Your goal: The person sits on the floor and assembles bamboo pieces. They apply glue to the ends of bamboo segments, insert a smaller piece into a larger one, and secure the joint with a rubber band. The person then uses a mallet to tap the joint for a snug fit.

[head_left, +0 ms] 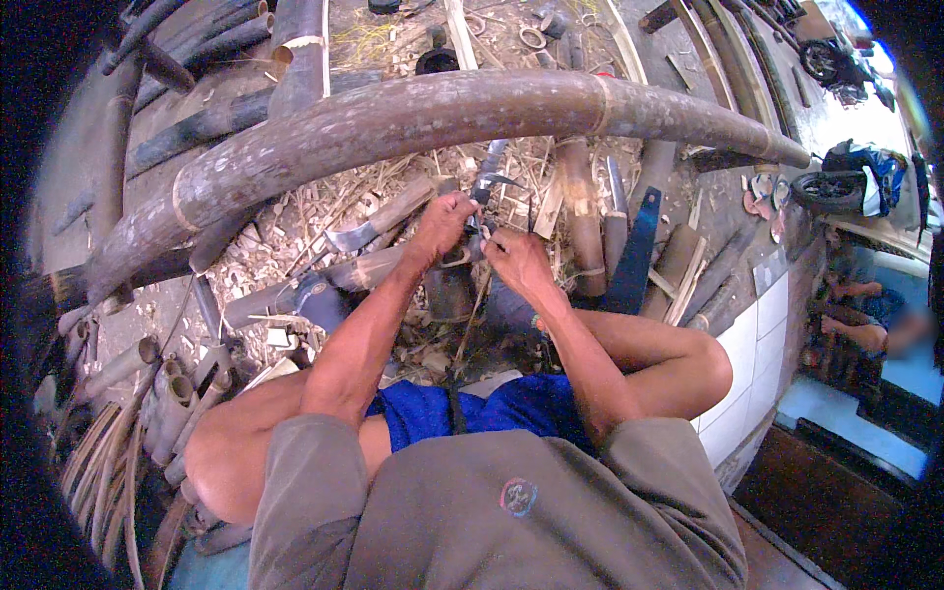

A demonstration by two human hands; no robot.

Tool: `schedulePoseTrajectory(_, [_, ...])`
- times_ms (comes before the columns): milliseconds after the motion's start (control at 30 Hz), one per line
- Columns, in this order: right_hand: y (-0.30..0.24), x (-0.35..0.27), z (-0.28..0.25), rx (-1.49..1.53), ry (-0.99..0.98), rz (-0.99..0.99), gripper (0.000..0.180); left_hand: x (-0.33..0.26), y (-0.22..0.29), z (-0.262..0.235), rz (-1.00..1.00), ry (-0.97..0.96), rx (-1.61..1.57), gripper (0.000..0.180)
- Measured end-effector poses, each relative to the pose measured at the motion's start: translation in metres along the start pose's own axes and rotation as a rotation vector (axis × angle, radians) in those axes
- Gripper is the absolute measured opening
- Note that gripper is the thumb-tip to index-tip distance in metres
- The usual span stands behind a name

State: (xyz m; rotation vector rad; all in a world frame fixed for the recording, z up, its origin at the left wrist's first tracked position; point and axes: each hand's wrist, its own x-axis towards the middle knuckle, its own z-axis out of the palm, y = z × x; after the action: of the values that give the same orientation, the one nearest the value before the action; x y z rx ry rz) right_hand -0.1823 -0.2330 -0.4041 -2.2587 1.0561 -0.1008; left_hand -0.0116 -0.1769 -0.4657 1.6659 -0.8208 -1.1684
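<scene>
My left hand (446,224) and my right hand (518,262) come close together in front of me, fingers pinched. A small, partly metallic thing shows between the fingertips, too small and covered to name. Just below them stands a short bamboo section (449,298) with its open end up. Left of my left hand lies a tool with a curved metal blade (351,237) among wood shavings (295,211). Another metal blade (500,180) sticks out just beyond my fingertips.
A thick bamboo pole (393,116) spans the view beyond my hands. A dark handsaw blade (634,256) and bamboo pieces (673,267) lie right. Bamboo tubes (172,390) and strips (103,457) sit left. Sandals (766,200), a motorbike (836,187) and another person (855,315) are far right.
</scene>
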Motion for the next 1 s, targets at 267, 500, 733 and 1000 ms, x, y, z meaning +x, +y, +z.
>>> schedulePoseTrajectory(267, [0.027, -0.03, 0.011, 0.141, -0.104, 0.04, 0.032, 0.012, -0.028, -0.002, -0.097, 0.293, 0.2, 0.036])
schedulePoseTrajectory(500, [0.01, 0.004, 0.021, 1.01, 0.019, 0.322, 0.033, 0.021, -0.019, 0.013, -0.282, 0.127, -0.72, 0.02])
schedulePoseTrajectory(733, [0.007, 0.021, 0.043, 1.112, 0.042, 0.266, 0.036, 0.05, -0.036, 0.026, -0.157, 0.058, -0.307, 0.025])
schedulePoseTrajectory(1000, [0.012, 0.009, 0.036, 0.712, 0.027, 0.259, 0.042, 0.047, -0.027, 0.036, 0.061, 0.127, -0.089, 0.032])
